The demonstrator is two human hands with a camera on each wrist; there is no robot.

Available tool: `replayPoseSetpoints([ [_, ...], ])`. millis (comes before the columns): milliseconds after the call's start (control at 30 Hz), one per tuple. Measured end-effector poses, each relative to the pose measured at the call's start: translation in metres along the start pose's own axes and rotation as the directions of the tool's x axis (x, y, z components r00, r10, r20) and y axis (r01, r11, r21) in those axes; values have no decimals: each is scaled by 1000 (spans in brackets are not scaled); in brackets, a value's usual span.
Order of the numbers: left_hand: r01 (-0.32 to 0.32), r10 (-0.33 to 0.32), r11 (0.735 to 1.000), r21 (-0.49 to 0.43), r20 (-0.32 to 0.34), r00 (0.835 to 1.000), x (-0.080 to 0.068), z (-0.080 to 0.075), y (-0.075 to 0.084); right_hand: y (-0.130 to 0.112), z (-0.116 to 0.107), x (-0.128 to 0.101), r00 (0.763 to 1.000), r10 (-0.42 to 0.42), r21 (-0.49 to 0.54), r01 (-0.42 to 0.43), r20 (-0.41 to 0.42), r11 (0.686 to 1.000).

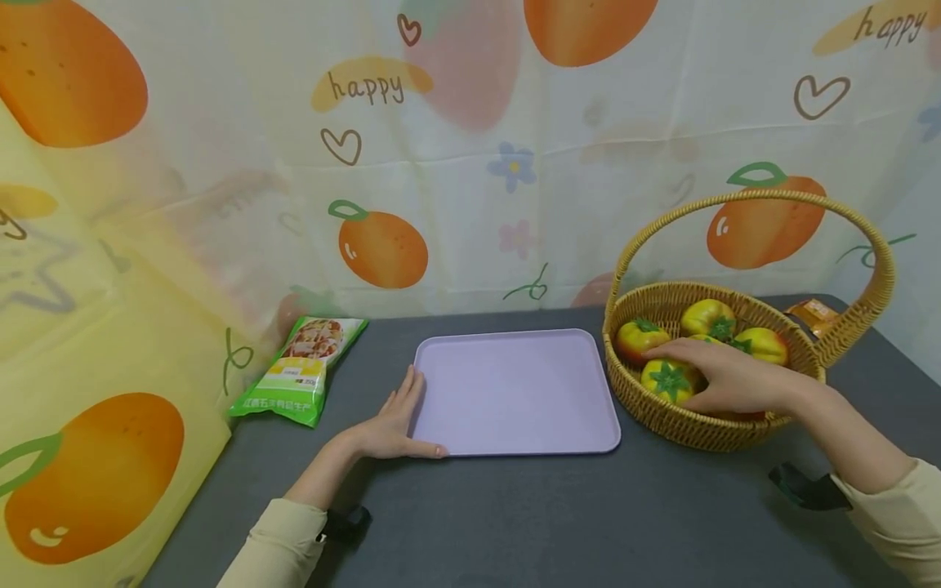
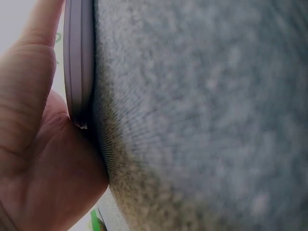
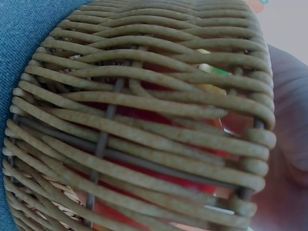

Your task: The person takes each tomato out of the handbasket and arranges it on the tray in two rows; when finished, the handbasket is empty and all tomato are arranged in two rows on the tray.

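left hand (image 1: 385, 420): spread wide, fingers extended along one side edge of the tray, thumb laid along the near edge.
tray (image 1: 515, 392): placed flat beside the left hand, to its right; its near corner is touched between thumb and fingers; bare surface is shown.
right hand (image 1: 724, 376): lowered into the basket, fingers bent over the near fruit, thumb set at its other side; whether it is gripped cannot be told.
near fruit (image 1: 669, 380): located beneath the fingers of the right hand; yellow, with a green star-shaped calyx.
other fruits (image 1: 708, 318): grouped in the basket beyond and around the right hand; yellow with red patches.
basket (image 1: 680, 420): positioned around the right hand; woven wall is seen close up in the right wrist view, with red showing through gaps.
handle (image 1: 875, 290): arched above and beyond the right hand.
snack bag (image 1: 301, 371): laid beyond the left hand, to its left; green, white and yellow.
orange packet (image 1: 812, 314): partly hidden behind the basket, beyond the right hand.
table (image 1: 515, 523): dark grey, extended beneath both hands.
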State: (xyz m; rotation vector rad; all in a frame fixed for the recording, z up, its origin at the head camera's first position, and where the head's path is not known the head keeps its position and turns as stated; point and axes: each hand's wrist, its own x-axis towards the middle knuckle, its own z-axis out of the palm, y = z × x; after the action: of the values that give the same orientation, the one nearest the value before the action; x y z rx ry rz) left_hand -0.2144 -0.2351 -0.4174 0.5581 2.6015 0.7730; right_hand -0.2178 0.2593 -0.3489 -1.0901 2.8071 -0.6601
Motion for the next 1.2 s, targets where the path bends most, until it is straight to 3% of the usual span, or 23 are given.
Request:
replayPoseSetpoints([
  [267,-21,21,1000,11,-16,1000,-1,0,0,-4,-3,-4,991,100,15,-99,-88,995],
  [567,-18,18,1000,3,-31,999,-3,0,0,-9,0,-4,964,216,121,-198,-156,973],
  [800,-22,22,1000,11,-30,999,-3,1,-2,-16,0,-2,946,275,192,-242,-174,951],
  [1067,-36,37,999,23,-31,999,-1,2,-3,-32,0,5,928,345,360,-279,-136,891],
  [1200,-37,38,999,26,-36,999,-1,2,-3,-41,-1,13,932,342,406,-268,-120,874],
])
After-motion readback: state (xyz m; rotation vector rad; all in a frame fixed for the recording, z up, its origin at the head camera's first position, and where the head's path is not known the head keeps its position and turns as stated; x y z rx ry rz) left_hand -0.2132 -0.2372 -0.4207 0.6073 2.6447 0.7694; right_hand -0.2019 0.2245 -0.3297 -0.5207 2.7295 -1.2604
